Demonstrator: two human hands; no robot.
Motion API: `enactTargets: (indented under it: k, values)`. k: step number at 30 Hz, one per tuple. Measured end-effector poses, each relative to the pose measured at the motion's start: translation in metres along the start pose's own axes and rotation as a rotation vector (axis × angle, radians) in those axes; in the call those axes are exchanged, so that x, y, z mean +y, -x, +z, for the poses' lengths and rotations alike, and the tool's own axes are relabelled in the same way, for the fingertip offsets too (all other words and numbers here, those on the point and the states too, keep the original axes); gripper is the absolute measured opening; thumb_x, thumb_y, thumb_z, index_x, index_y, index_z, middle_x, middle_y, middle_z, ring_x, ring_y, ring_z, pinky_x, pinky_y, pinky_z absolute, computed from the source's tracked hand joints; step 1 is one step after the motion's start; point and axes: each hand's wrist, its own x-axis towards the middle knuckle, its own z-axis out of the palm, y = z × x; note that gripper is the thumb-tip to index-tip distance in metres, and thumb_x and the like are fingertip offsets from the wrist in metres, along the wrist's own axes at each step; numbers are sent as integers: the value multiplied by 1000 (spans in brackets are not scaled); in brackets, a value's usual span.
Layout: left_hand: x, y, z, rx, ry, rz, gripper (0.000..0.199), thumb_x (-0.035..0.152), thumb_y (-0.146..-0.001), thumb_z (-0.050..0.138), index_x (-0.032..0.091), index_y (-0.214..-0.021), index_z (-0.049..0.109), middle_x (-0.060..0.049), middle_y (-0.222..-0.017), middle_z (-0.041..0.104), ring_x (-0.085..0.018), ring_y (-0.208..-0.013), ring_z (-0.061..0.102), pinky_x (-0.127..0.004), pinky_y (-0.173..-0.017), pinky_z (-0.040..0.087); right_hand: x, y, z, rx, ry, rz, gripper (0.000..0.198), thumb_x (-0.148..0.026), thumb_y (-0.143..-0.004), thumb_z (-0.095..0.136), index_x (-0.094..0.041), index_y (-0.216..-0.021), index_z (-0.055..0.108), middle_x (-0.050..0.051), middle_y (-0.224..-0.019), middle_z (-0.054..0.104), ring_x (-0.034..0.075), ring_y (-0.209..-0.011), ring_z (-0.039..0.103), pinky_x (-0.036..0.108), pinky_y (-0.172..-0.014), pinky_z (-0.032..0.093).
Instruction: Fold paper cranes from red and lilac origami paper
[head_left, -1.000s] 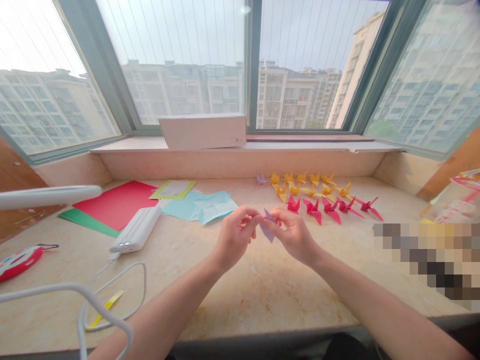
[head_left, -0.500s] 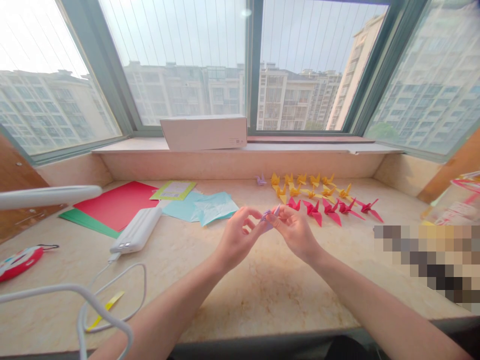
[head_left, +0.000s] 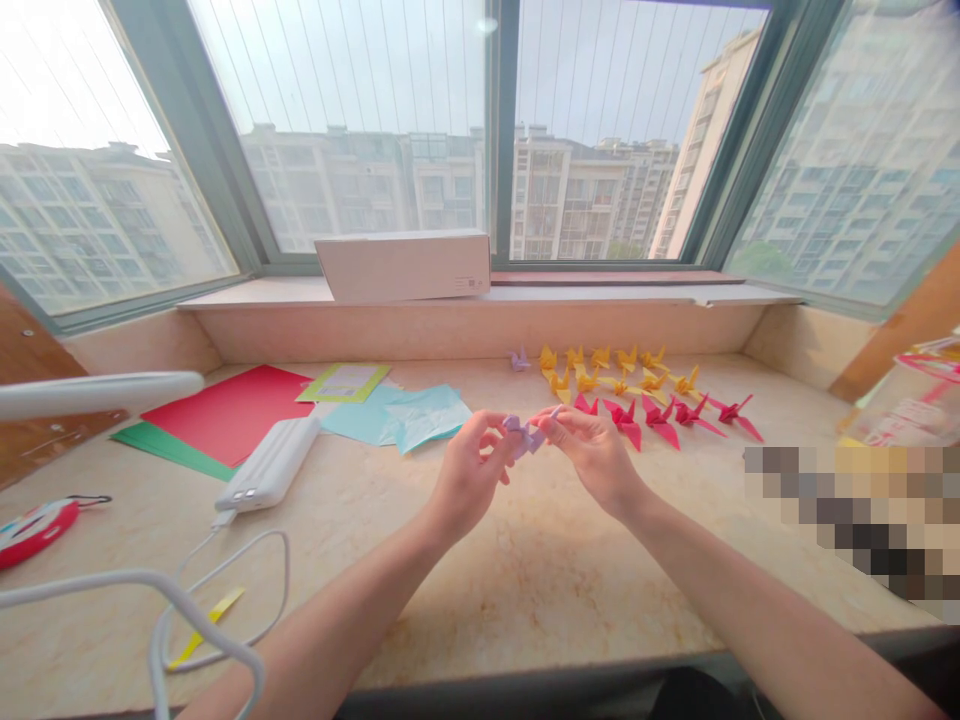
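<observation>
Between my two hands, above the countertop, is a small lilac paper crane (head_left: 528, 438) with its folds partly spread. My left hand (head_left: 474, 468) pinches its left side, and the fingertips partly cover it. A pointed end on the right is pinched by my right hand (head_left: 592, 450). Just behind my right hand lies a row of red paper cranes (head_left: 658, 413). Farther back stand rows of yellow paper cranes (head_left: 619, 384), with one finished lilac crane (head_left: 519, 359) at their left.
Light blue paper sheets (head_left: 427, 415), a yellow-green packet (head_left: 345, 382), red sheets (head_left: 232, 410) and green sheets (head_left: 176, 452) lie left. Nearer are a white power bank (head_left: 270, 465), its cable (head_left: 286, 570) and a red-edged object (head_left: 37, 535). A clear container (head_left: 911, 405) stands right; a white box (head_left: 405, 268) sits on the sill.
My hands have drawn slightly apart, and more of the lilac paper shows between them. My left fingers have shifted on its left side. The camera view has moved slightly.
</observation>
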Motion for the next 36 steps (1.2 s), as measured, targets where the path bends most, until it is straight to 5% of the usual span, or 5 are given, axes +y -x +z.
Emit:
enactTargets:
  k: [5,11,15,24,36]
  values:
    - [-5,-2,0,8,54,-16,34,43,-86,65,18,-108,54,-4,-95,64,-14,-75,64,-28,-63,55,-3,3,2,-29,-68,0,30,-49,-88,63,-22,-90,77,6,-98,68,19,-88,62,34,-77,53]
    - [-3,-3,-2,0,100,-91,32,41,-86,67,16,-102,57,-3,-79,69,-15,-69,65,-31,-70,54,8,2,1,-19,-147,-23,42,-50,-97,48,-22,-89,77,8,-101,69,19,-87,63,33,-76,49]
    - [-1,-4,-2,-4,217,-73,30,35,-80,74,16,-99,59,0,-77,68,-13,-72,65,-28,-73,52,6,1,1,3,-212,96,25,-46,-86,69,-24,-95,75,4,-88,72,17,-80,64,31,-74,49]
    - [0,-4,-3,5,224,-32,20,29,-80,75,16,-87,60,-1,-82,70,-14,-78,67,-27,-76,51,-13,2,5,-242,-178,196,34,-46,-84,69,-22,-107,75,6,-98,75,21,-92,66,38,-89,49]
    - [0,-6,-5,8,112,-72,16,29,-82,70,15,-83,62,-1,-76,65,-14,-71,62,-28,-72,49,1,-4,-1,-75,-199,200,56,-36,-71,83,-27,-123,65,4,-104,68,18,-94,60,35,-86,48]
